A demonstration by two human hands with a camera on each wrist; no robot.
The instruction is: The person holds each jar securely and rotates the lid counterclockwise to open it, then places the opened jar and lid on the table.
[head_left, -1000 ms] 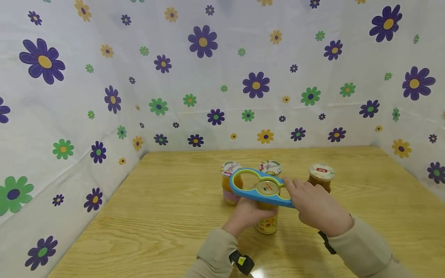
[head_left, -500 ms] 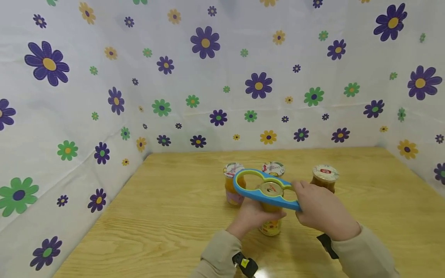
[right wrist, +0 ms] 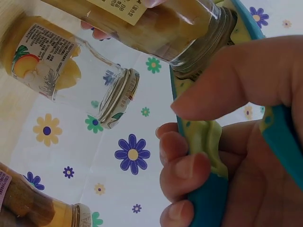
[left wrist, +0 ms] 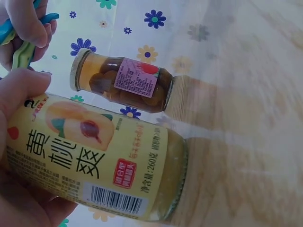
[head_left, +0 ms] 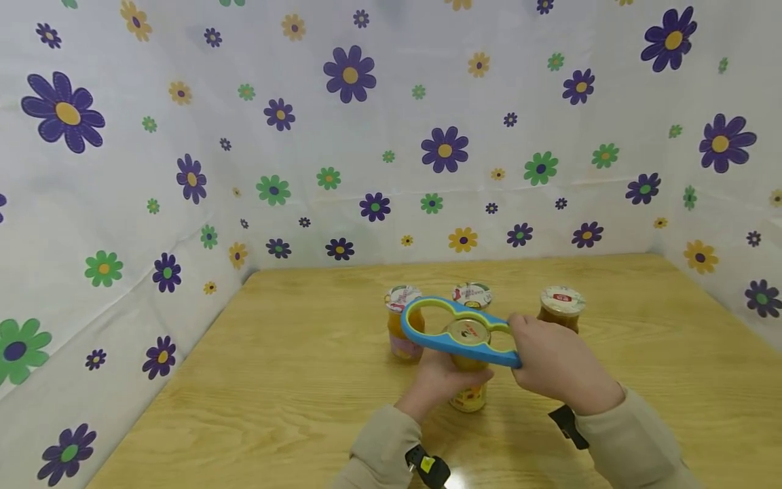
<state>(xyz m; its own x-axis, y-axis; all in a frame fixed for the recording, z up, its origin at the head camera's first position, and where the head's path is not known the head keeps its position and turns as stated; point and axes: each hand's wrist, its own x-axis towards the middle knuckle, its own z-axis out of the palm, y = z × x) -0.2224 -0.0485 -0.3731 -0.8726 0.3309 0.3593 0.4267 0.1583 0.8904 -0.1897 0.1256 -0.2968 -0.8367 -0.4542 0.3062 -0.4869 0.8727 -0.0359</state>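
My left hand (head_left: 435,384) grips a glass jar of yellow peaches (head_left: 469,398) around its upper body, and the jar stands upright on the table. Its yellow label (left wrist: 94,151) with a peach picture fills much of the left wrist view. A blue and lime multi-ring jar opener (head_left: 475,350) lies over the jar's gold lid (head_left: 468,332), with one of its rings around the lid. My right hand (head_left: 557,363) holds the opener's right end. In the right wrist view its fingers (right wrist: 182,172) curl around the opener's handle (right wrist: 208,198).
An orange-filled jar (head_left: 402,339) stands behind to the left. Another jar's printed lid (head_left: 472,293) shows directly behind the opener. A jar with dark contents and a cream lid (head_left: 562,300) stands right, partly behind my right hand. Flowered cloth (head_left: 366,149) encloses the wooden table (head_left: 275,353).
My right hand has shifted slightly outward along the opener's end. The left hand keeps its hold on the jar; the opener stays around the lid. The head view sways slightly.
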